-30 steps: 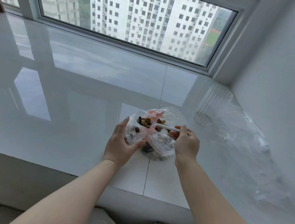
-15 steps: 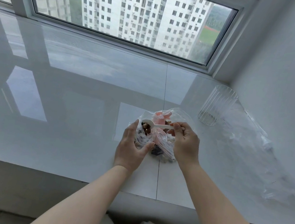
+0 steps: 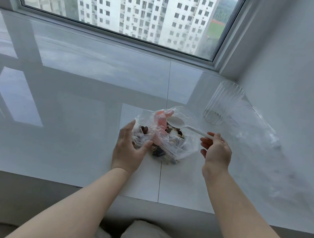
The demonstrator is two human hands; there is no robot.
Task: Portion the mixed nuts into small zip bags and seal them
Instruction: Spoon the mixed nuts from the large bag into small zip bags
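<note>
Mid-scoop. Left hand (image 3: 130, 149) cups the small zip bag (image 3: 143, 136) at 9 o'clock of the pile, thumb and fingers curled around its crumpled side, a few dark nuts visible inside. Right hand (image 3: 216, 151) at 3 o'clock pinches the end of the white plastic spoon (image 3: 183, 125) between thumb and fingertips; the bowl, which looks empty, hovers over the mixed nuts (image 3: 174, 133) in the bigger clear bag (image 3: 177, 142), which sits on the white tiled sill (image 3: 73, 107) near the front edge. Judgement: to do this well, dip the bowl down toward 6 o'clock into the nut heap, lift level, and keep the left hand propping the small bag's mouth wide and right against the big bag so the carry is short and nothing drops on the sill. The end-of-handle pinch looks loose, so go slow with a full load. Hard to read: layered clear film makes bag edges and the zip strip unclear, and I cannot tell whether the pink patch (image 3: 160, 123) is part of a bag or a separate item. Ribbed clear glass (image 3: 222, 106) at 1 o'clock looks empty. Crumpled clear plastic (image 3: 265, 146) at 3 o'clock blurs into the wall; its contents and count are unreadable.
</note>
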